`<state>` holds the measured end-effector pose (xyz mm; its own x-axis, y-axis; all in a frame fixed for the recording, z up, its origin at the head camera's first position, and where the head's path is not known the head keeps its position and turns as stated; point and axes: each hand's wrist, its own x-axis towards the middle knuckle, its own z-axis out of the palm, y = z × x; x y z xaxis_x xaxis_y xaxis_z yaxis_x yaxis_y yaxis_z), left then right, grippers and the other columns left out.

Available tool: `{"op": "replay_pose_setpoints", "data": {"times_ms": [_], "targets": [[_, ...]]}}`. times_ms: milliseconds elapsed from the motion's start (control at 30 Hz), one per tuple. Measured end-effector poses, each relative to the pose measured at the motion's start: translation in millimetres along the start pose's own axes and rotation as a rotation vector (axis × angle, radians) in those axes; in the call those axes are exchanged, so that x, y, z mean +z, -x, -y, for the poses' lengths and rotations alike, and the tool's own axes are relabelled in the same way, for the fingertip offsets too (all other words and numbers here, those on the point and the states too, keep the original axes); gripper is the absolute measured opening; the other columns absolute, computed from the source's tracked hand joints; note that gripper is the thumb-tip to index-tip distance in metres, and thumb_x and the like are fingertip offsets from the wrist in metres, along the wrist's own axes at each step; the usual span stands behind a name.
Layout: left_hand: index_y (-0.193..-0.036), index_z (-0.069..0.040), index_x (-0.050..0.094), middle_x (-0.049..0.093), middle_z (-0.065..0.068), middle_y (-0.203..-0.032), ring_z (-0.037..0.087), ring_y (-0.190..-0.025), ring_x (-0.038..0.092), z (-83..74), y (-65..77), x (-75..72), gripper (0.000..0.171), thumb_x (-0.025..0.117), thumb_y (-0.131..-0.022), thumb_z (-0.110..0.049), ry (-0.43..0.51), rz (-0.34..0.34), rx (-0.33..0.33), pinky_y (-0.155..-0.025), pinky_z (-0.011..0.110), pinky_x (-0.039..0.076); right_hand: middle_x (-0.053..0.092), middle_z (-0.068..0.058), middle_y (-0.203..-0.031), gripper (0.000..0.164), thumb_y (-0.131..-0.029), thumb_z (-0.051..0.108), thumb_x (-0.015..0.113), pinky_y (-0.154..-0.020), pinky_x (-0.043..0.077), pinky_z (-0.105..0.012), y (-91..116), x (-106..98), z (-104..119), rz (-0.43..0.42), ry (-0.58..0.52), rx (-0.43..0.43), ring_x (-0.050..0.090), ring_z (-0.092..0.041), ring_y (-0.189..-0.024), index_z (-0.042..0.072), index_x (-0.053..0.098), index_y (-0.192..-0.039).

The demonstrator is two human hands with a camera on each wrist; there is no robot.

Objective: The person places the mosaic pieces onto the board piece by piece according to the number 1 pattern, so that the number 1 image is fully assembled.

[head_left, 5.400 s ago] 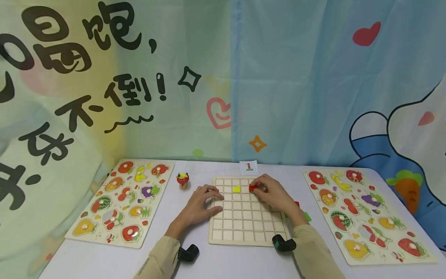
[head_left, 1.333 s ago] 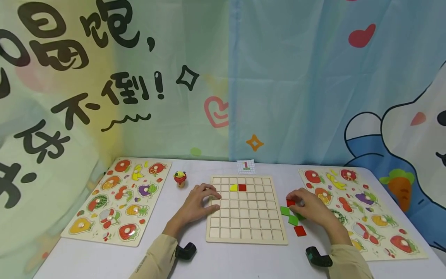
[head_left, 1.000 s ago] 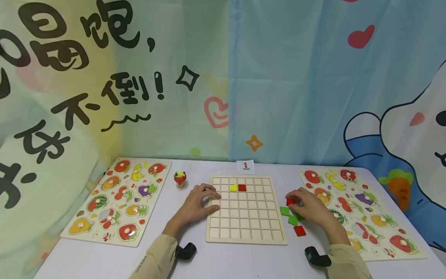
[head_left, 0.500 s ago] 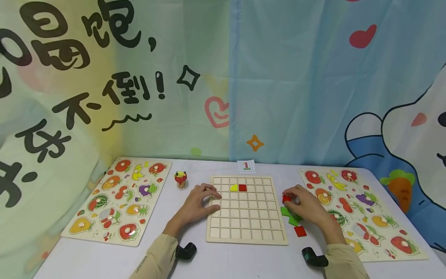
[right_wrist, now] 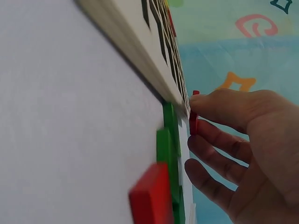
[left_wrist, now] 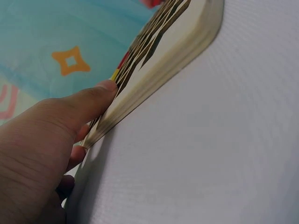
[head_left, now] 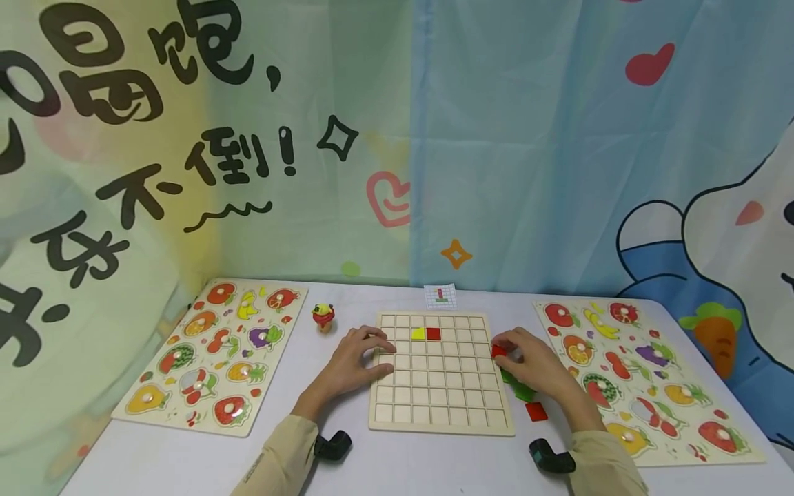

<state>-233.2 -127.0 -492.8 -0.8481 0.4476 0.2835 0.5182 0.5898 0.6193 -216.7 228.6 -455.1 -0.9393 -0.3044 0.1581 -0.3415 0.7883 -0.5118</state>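
Note:
A wooden grid board [head_left: 442, 417] lies flat on the table. In its second row a yellow tile [head_left: 418, 334] and a red tile [head_left: 433, 334] sit side by side. My right hand [head_left: 538, 365] pinches another red tile [right_wrist: 194, 122] between thumb and fingers, just off the board's right edge. Beneath that hand are several green tiles [head_left: 522, 391], partly hidden, and a loose red tile [head_left: 536, 412] lies nearer me. At the board's left edge, my left hand [head_left: 353, 359] rests with spread fingers; the thumb [left_wrist: 105, 91] touches the rim in the left wrist view.
Fruit puzzle boards lie on both sides, one left [head_left: 214, 358] and one right [head_left: 645, 382]. Behind the grid board is a small pattern card [head_left: 440, 296]. A little bird-like figure [head_left: 323, 317] stands at the back left. A printed curtain [head_left: 509, 172] hangs behind the table.
The red tile my right hand held on the board earlier now lies beside the yellow one. That hand has since picked up another red tile and moved it left toward the board. My left hand stays put.

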Motion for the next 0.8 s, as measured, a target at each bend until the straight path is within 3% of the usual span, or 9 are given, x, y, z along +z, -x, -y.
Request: {"op": "replay_pose_setpoints", "data": {"times_ms": [233, 800], "targets": [[-0.105, -0.027, 0.069, 0.055, -0.003, -0.121, 0.015, -0.105, 0.046, -2.2, -0.2, -1.6, 0.027, 0.074, -0.080, -0.034, 0.001, -0.003, -0.005, -0.090, 0.039, 0.035, 0.060, -0.001, -0.099, 0.028, -0.085, 0.014, 0.069, -0.074, 0.048, -0.028, -5, 5, 9, -0.006, -0.026, -0.047, 0.057, -0.015, -0.089, 0.009, 0.063, -0.111], [-0.105, -0.026, 0.069, 0.056, -0.003, -0.120, 0.014, -0.103, 0.046, -1.7, 2.0, 0.8, 0.027, 0.075, -0.079, -0.034, -0.018, -0.007, -0.007, -0.089, 0.037, 0.036, 0.059, 0.000, -0.102, 0.028, -0.085, 0.017, 0.068, -0.076, 0.045, -0.032, -14, 18, 35, 0.019, -0.054, -0.018, 0.053, -0.013, -0.085, 0.011, 0.064, -0.112]]}}
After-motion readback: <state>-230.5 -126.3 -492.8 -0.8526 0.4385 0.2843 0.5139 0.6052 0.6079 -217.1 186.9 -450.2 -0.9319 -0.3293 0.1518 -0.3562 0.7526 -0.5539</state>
